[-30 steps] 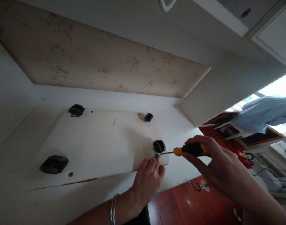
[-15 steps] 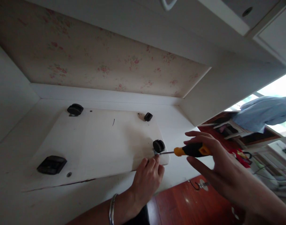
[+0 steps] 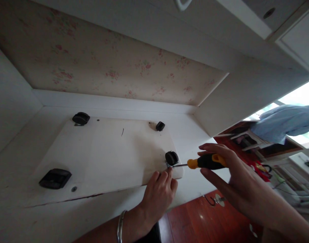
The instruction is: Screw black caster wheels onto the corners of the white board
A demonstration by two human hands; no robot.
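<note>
A white board [image 3: 113, 152] lies flat with black caster wheels on it. At its near right corner stands one black caster [image 3: 172, 158], its metal base partly hidden. My left hand [image 3: 159, 190] is closed beside that base, fingertips together near the screwdriver's tip. What they pinch, if anything, is hidden. In my right hand [image 3: 232, 172] is a screwdriver [image 3: 207, 162] with a yellow and black handle. It lies nearly level, its shaft pointing left to the caster's base. Thumb and fingers are round the handle.
Other casters sit at the far right [image 3: 160, 126], far left [image 3: 81, 118] and near left [image 3: 55, 178] of the board. Floral wallpaper [image 3: 144, 67] covers the wall behind. Red wooden floor [image 3: 195, 219] shows below. Blue cloth [image 3: 283, 121] hangs at the right.
My right hand and the screwdriver handle have shifted very slightly left. The left hand keeps its place by the caster.
</note>
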